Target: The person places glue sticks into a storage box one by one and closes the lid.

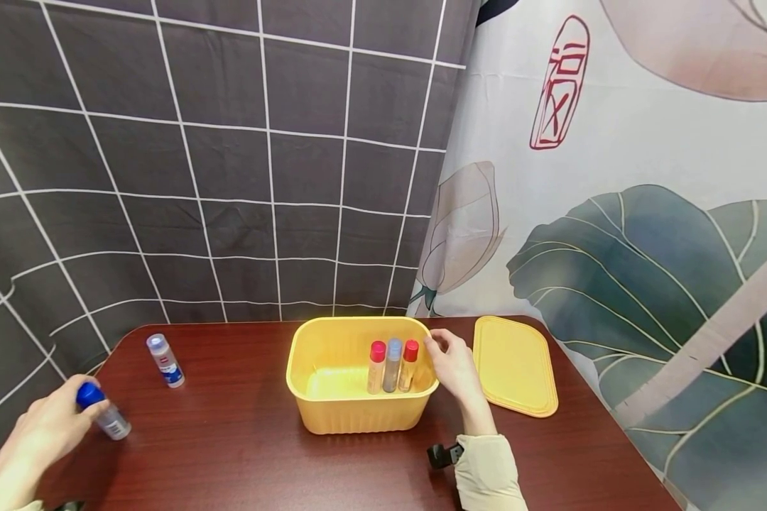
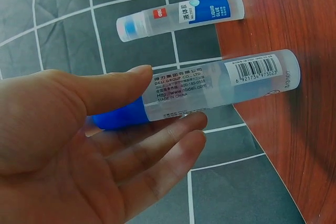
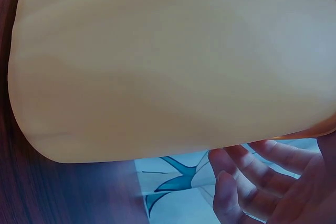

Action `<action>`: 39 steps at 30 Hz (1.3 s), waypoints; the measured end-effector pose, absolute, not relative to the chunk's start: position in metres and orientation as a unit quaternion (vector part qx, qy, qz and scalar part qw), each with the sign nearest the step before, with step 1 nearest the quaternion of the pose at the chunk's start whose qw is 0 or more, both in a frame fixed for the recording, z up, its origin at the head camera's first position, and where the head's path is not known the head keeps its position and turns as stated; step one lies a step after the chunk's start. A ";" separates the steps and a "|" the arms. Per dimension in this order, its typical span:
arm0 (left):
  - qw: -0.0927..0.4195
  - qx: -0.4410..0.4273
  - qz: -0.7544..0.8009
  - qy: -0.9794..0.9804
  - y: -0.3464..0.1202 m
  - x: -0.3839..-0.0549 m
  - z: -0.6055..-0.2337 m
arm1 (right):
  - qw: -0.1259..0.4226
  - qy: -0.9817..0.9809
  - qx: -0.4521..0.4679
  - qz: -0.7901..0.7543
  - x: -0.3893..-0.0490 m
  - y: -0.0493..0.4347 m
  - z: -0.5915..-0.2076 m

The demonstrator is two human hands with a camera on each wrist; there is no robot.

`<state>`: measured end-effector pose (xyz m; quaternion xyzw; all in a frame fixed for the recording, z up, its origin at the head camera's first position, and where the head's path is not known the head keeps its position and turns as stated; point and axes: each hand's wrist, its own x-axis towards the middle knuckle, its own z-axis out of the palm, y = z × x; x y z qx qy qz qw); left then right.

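My left hand (image 1: 54, 426) grips a liquid glue bottle (image 2: 226, 85) by its blue cap, thumb on one side and fingers beneath. The bottle is tilted, its clear base pointing down to the right near the tabletop. My right hand (image 1: 452, 365) is at the right rim of a yellow plastic bin (image 1: 361, 417), fingertips touching its edge. In the right wrist view, the bin's wall fills most of the frame and the fingers (image 3: 262, 177) are loosely bent beside it. Three tubes stand inside the bin: two with red caps (image 1: 411, 349) and one with a blue-grey cap (image 1: 394, 348).
A second liquid glue bottle (image 1: 166, 362) is on the table's left side, beyond my left hand. The yellow lid (image 1: 514, 365) lies flat to the right of the bin. A dark red wooden table (image 1: 243, 454) meets a grey grid curtain (image 1: 224, 170) and a printed one behind.
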<state>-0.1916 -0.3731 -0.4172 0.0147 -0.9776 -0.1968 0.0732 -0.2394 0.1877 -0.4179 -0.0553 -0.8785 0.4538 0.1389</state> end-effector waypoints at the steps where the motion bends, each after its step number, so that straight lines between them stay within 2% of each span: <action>1: 0.077 0.013 -0.197 -0.977 -0.374 -0.192 -0.417 | 0.138 -0.878 -0.055 0.454 -0.239 0.188 -0.418; 10: 0.093 0.009 -0.193 -0.977 -0.376 -0.193 -0.416 | 0.137 -0.877 -0.056 0.457 -0.239 0.188 -0.417; 15: 0.116 0.003 -0.186 -0.976 -0.368 -0.191 -0.406 | 0.137 -0.875 -0.054 0.460 -0.239 0.187 -0.417; 22: 0.118 -0.002 -0.176 -0.977 -0.354 -0.192 -0.388 | 0.140 -0.878 -0.056 0.455 -0.239 0.187 -0.417; 39: 0.159 -0.107 -0.189 -0.963 -0.295 -0.207 -0.337 | 0.151 -0.881 -0.046 0.447 -0.239 0.187 -0.417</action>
